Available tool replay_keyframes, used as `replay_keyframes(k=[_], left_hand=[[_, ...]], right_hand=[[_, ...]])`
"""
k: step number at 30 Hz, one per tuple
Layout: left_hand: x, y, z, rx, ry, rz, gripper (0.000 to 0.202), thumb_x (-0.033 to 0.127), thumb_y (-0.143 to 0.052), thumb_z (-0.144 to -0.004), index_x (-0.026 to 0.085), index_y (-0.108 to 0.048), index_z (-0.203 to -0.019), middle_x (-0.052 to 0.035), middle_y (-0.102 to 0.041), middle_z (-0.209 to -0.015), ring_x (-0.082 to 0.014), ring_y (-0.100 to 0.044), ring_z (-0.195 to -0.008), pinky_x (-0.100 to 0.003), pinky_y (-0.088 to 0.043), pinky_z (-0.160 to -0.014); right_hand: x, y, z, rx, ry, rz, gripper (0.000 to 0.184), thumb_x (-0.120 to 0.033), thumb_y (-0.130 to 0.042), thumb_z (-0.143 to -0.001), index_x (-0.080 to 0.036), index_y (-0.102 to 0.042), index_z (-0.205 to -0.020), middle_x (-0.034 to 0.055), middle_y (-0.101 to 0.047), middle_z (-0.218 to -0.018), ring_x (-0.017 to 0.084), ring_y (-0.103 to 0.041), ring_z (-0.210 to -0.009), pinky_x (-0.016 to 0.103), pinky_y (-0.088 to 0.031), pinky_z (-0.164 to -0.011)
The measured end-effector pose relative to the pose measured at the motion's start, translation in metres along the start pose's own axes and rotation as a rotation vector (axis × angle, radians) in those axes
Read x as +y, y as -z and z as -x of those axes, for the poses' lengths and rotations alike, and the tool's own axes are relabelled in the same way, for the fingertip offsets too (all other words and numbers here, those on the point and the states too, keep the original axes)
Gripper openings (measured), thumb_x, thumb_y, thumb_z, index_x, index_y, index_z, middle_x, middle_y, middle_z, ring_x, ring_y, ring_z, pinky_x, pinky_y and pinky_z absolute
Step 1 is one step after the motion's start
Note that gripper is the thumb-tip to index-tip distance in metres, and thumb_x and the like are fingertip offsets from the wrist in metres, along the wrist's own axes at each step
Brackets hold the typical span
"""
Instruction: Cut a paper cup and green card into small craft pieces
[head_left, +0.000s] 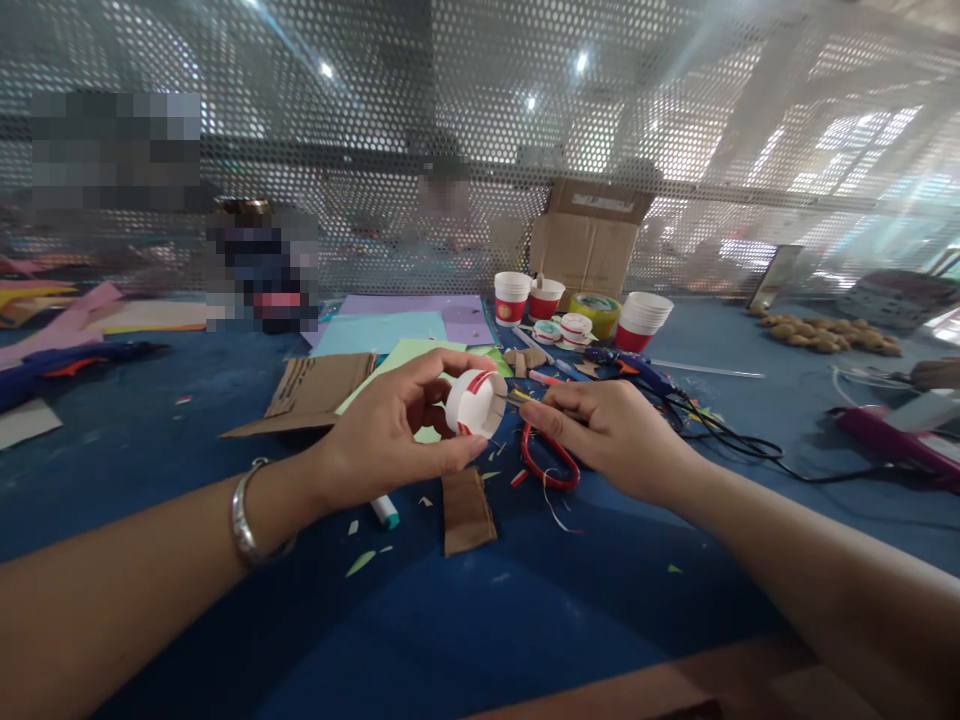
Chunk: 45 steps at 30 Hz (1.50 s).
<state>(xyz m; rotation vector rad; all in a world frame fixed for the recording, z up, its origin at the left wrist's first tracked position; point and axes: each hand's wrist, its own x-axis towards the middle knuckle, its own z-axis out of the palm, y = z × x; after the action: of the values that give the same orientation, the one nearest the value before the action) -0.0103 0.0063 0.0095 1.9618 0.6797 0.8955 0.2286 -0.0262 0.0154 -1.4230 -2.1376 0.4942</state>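
Observation:
My left hand (394, 425) is closed round a cut-down white paper cup (475, 402) with a red band, holding it above the blue table (465, 610). My right hand (611, 430) is closed on red-handled scissors (550, 462), their blades pointing left into the cup's edge. The scissors' red loop hangs under my right fingers. A silver bracelet (246, 520) sits on my left wrist. Below the cup lie a brown cardboard scrap (466, 512), a small glue stick (385, 511) and several paper snippets.
Red-and-white paper cups (512, 297), a cup stack (643, 322), a tape roll (596, 310) and a cardboard box (589, 240) stand at the back. Coloured paper sheets (382, 332) and flat cardboard (315, 392) lie left. A glue gun (630, 370) with black cable lies right. Perforated metal screen behind; people beyond it.

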Motion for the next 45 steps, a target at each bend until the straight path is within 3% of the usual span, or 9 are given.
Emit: replay_keyframes(k=[21,27,45], left_hand=[[0.0014,0.0008,0.0008,0.014,0.02,-0.024,0.051,0.025,-0.078,-0.074,0.022,-0.058,-0.122,-0.0049,-0.067,-0.1,-0.0172,-0.062,-0.081,-0.025,-0.052,-0.067],[-0.0017,0.0005,0.0023,-0.017,0.027,-0.013,0.053,0.025,-0.077,-0.076,0.023,-0.057,-0.125,-0.0063,-0.067,-0.108,-0.0188,-0.064,-0.087,-0.026,-0.053,-0.07],[-0.0036,0.0034,0.0018,-0.022,0.015,0.005,0.051,0.026,-0.078,-0.076,0.025,-0.06,-0.124,-0.0043,-0.066,-0.099,-0.0177,-0.061,-0.082,-0.026,-0.053,-0.069]], right_hand=[[0.0013,-0.0002,0.0018,-0.039,-0.011,-0.022,0.053,-0.056,-0.046,-0.097,-0.019,-0.037,-0.06,-0.0053,-0.03,-0.057,0.009,-0.03,-0.052,0.028,-0.02,-0.05],[-0.0002,0.0006,0.0012,-0.016,-0.009,-0.05,0.052,-0.055,-0.046,-0.098,-0.019,-0.038,-0.06,-0.0045,-0.035,-0.059,0.01,-0.032,-0.055,0.027,-0.022,-0.052],[-0.0013,0.0007,0.0013,-0.022,0.016,-0.028,0.052,-0.053,-0.046,-0.098,-0.02,-0.035,-0.059,-0.0054,-0.03,-0.056,0.009,-0.03,-0.052,0.027,-0.022,-0.05]])
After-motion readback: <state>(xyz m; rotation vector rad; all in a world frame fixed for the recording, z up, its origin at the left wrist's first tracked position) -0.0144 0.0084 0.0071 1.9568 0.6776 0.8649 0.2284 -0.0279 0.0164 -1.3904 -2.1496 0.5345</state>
